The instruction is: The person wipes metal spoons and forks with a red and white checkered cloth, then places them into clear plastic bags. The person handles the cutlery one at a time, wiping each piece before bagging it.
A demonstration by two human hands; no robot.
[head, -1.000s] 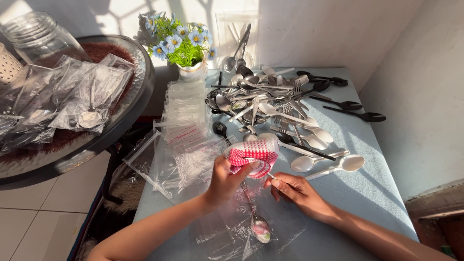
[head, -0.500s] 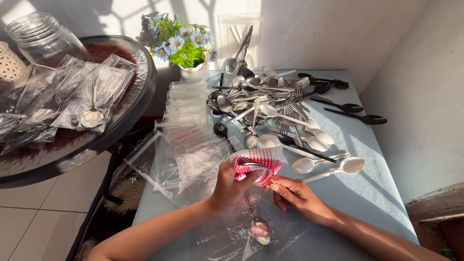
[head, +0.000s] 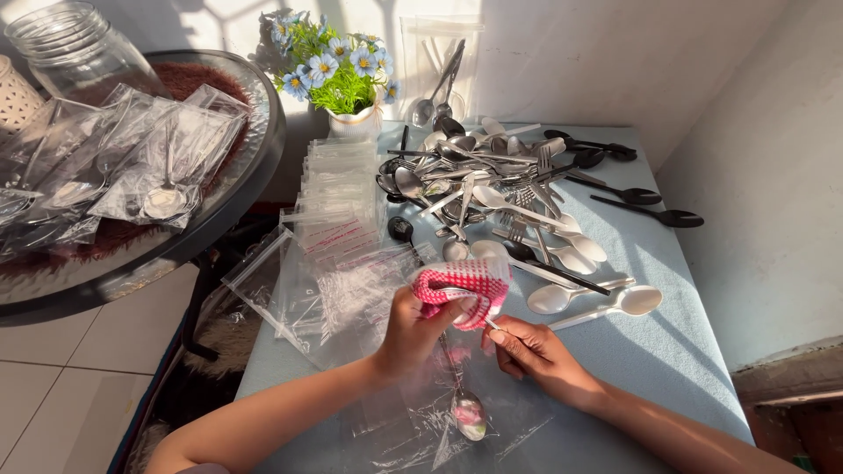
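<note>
My left hand [head: 411, 326] grips a red-and-white checked cloth [head: 464, 286] bunched around a thin piece of metal cutlery. My right hand [head: 532, 349] pinches the free end of that piece, just right of the cloth. Below both hands a metal spoon [head: 467, 412] lies on crumpled clear plastic bags [head: 413, 421] on the light blue table [head: 667, 351].
A heap of metal, white and black spoons and forks [head: 500, 197] covers the table's far half. Stacked clear zip bags [head: 338, 189] lie to the left. A flower pot [head: 338, 75] stands behind. The round glass table [head: 228, 219] at left holds bagged spoons [head: 162, 162] and a jar [head: 75, 48].
Both hands with the cloth have drawn slightly nearer and lower, and the cloth has been bunched tighter around the cutlery.
</note>
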